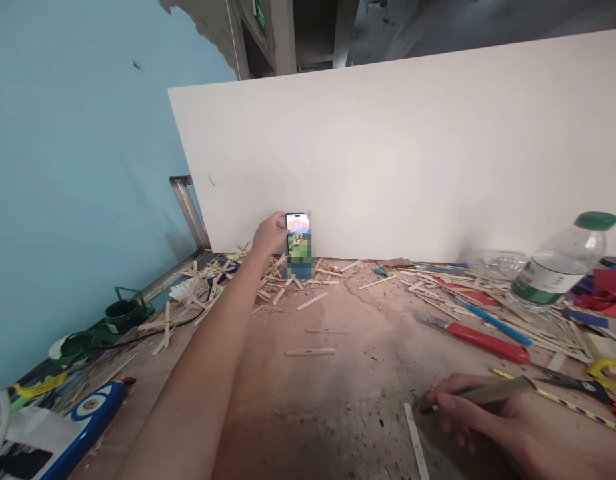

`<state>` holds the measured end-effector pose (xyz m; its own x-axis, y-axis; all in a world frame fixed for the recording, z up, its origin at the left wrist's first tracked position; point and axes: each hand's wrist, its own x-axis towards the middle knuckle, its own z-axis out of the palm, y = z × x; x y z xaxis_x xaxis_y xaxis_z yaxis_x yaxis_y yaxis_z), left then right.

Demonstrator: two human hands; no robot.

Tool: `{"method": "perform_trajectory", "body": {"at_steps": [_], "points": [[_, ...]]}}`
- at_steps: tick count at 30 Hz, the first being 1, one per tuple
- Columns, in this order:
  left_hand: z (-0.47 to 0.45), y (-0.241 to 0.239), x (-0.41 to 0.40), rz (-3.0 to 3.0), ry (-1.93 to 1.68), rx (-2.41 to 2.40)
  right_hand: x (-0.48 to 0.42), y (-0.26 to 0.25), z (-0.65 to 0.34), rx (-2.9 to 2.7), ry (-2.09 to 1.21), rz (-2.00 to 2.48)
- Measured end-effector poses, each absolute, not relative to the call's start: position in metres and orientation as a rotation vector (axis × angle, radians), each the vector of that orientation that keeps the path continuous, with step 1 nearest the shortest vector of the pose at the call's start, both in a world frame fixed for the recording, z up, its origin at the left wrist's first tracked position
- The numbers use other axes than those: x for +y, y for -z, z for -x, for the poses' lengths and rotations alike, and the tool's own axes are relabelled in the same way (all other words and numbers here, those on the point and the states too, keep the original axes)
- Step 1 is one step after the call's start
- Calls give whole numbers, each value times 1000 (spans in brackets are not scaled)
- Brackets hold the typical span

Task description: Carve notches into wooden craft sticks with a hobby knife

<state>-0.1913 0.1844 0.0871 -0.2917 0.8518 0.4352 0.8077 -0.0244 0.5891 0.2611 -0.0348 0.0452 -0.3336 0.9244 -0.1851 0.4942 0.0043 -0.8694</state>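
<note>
At the far edge of the table, my left hand [271, 233] grips the left side of a smartphone [299, 233]. The phone stands upright against the white board, its screen lit and its lower part blurred out. Low on the right, my right hand [475, 417] is closed around a flat olive-brown tool [503, 392] with a dark tip pointing left; its exact kind is unclear. Just left of that hand lies a wooden craft stick [415, 440]. Two more sticks, a nearer one [311, 352] and a farther one [327, 331], lie flat mid-table.
Scattered craft sticks [275, 293] run along the white board [388, 153]. On the right are a red utility knife [488, 341], blue pen [493, 320], yellow pencil [563, 399], scissors [583, 385] and a water bottle [553, 270]. A dark green cup [123, 317] stands left.
</note>
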Motion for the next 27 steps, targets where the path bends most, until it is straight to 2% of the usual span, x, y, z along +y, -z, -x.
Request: {"method": "perform_trajectory", "body": {"at_steps": [11, 14, 27], "points": [[183, -79, 181, -1959, -1098, 2124, -27, -49, -276, -2049, -1382, 1430], [181, -76, 180, -1953, -1069, 2123, -27, -44, -276, -1956, -1355, 1533], [181, -71, 181, -1887, -1082, 2149, -22, -33, -280, -1997, -1223, 1483]]}}
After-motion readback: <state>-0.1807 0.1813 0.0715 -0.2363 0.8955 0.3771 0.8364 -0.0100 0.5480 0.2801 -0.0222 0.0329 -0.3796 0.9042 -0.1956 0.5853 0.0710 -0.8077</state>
